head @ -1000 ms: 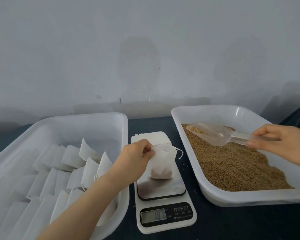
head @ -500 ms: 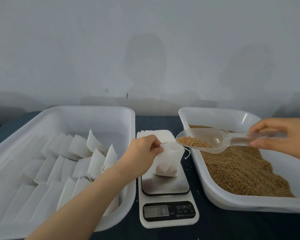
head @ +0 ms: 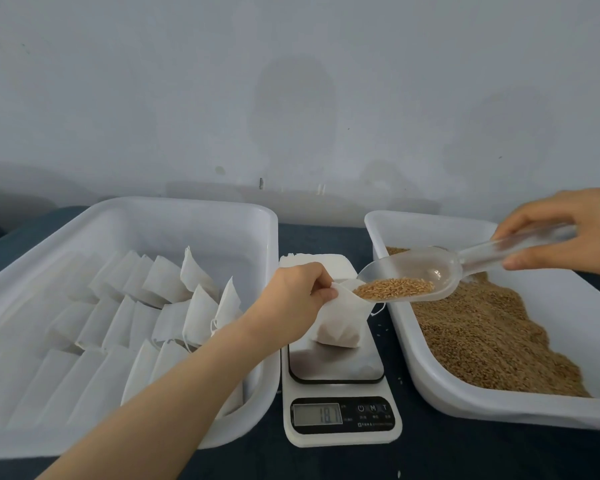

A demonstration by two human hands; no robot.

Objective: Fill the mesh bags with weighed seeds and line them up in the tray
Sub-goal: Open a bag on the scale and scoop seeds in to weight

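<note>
bag fill | I see the left hand (head: 297,299) pinching the mesh bag (head: 340,320) at its rim; bag stands at the far edge of the scale (head: 336,365) plate; right hand (head: 561,233) fingers clamped on the scoop (head: 430,268) handle | scoop's long axis slants down-left, lip meeting the bag mouth from the right; I judge tipping comes next
</note>
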